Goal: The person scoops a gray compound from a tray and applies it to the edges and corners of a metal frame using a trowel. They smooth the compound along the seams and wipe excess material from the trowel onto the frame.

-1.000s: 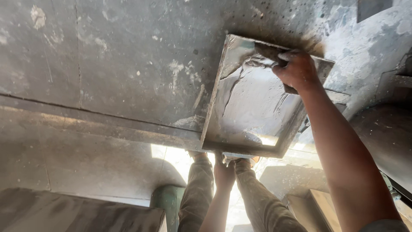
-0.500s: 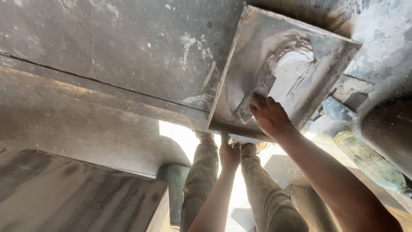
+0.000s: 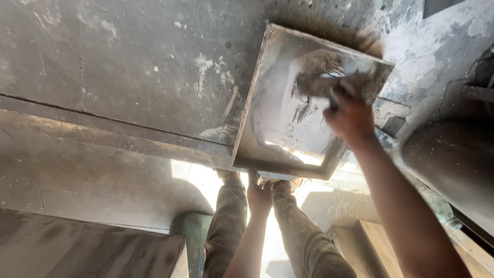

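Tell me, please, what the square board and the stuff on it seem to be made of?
The square board looks like flat sheet metal or coated wood, hard to tell: grey, smooth, thin-edged. The grey paste on it looks like wet mortar or plaster: smeared, streaky.

Grey concrete floor point(image 3: 128, 67), dusty, pale splotches, a dark seam running across it. Grey slab point(image 3: 87, 247) at lower left, smeared surface. Green cylindrical object point(image 3: 186, 234) just beside the slab's right edge. Large dark rounded drum point(image 3: 453, 164) at right edge. Wooden plank point(image 3: 381, 247) lower right, near the drum. Bright sunlit patch point(image 3: 203, 180) on floor at centre.
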Tool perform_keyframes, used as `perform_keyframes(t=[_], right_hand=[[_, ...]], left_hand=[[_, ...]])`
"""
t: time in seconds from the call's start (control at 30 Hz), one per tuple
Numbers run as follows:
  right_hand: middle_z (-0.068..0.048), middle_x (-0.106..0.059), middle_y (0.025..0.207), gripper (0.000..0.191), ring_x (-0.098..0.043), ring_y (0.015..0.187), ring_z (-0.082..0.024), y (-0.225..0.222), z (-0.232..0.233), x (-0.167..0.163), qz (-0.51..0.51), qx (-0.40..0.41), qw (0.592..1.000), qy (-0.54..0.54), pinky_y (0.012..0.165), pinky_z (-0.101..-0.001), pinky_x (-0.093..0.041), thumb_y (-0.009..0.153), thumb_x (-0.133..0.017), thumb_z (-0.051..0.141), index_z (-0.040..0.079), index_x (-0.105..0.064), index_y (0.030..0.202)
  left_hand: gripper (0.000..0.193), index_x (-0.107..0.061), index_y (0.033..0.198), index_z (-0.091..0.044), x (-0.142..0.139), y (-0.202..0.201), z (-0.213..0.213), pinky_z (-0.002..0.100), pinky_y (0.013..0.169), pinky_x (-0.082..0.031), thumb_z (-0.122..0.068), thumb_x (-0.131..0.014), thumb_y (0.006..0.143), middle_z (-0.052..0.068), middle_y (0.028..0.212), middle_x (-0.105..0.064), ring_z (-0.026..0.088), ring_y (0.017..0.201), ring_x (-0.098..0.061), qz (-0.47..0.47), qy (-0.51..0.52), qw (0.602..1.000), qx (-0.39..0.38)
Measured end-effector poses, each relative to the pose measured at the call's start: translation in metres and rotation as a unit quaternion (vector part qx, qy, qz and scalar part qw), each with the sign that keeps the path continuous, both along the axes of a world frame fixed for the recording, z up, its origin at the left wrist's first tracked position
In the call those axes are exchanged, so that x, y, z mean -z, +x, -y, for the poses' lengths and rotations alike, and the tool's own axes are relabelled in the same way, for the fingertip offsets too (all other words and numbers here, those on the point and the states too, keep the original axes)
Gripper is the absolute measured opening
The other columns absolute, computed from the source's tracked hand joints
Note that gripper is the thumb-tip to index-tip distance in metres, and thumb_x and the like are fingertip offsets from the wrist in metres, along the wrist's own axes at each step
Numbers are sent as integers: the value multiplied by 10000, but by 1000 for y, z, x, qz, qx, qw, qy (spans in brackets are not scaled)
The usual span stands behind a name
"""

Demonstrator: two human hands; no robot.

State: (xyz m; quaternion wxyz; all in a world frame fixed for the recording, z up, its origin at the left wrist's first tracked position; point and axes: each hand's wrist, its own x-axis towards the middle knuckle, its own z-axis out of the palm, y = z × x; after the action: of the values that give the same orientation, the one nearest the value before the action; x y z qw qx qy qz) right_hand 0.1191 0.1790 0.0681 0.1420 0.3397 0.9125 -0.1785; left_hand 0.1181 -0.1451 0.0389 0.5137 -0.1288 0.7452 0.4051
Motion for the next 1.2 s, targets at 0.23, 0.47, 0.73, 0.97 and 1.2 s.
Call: perform_keyframes(t=[0.23, 0.47, 0.73, 0.97, 1.2], right_hand=[[-248, -641, 1278, 538, -708, 1002, -375, -43, -47, 54, 26, -14, 996, 87, 827, -432, -631, 875, -752, 352, 118, -691, 1356], [-111, -656, 803, 525, -630, 568, -198, 31, 78, 48, 89, 475, 860, -166, 572, -416, -617, 942, -607, 365, 165, -553, 1425], [-125, -654, 842, 221, -630, 653, -225, -12, 73, 59, -208, 788, 396, -424, 530, -318, -508, 925, -644, 243, 71, -605, 1057], [-132, -660, 1212, 579, -636, 799, -206, 22, 38, 13, -164, 379, 884, -220, 570, -263, -538, 882, -728, 155, 96, -543, 1428], [-231, -472, 1519, 682, -725, 877, -312, 65, 171, 46, 97, 26, 987, -126, 710, -388, -652, 789, -783, 185, 30, -541, 1407]], left_hand=[[814, -248, 1594, -33, 2, -1, 5, 436, 1160, -412, -11, -634, 878, 227, 1555, -472, 369, 1445, -461, -57, -1, 997, 60], [852, -254, 1580, 3, 5, 5, -3, 436, 1152, -404, -48, -624, 815, 263, 1510, -501, 396, 1392, -503, -61, -32, 995, 68], [858, -212, 1583, 27, 3, 7, -4, 428, 1166, -379, -73, -637, 844, 286, 1499, -491, 398, 1390, -496, -44, -69, 992, 94], [854, -204, 1583, 22, -2, 5, 6, 408, 1188, -372, -28, -640, 851, 259, 1553, -447, 359, 1452, -454, -32, -16, 998, 57], [844, -229, 1611, -51, -6, -2, 11, 410, 1222, -342, 21, -618, 866, 205, 1612, -421, 338, 1503, -405, -16, 14, 999, 38]])
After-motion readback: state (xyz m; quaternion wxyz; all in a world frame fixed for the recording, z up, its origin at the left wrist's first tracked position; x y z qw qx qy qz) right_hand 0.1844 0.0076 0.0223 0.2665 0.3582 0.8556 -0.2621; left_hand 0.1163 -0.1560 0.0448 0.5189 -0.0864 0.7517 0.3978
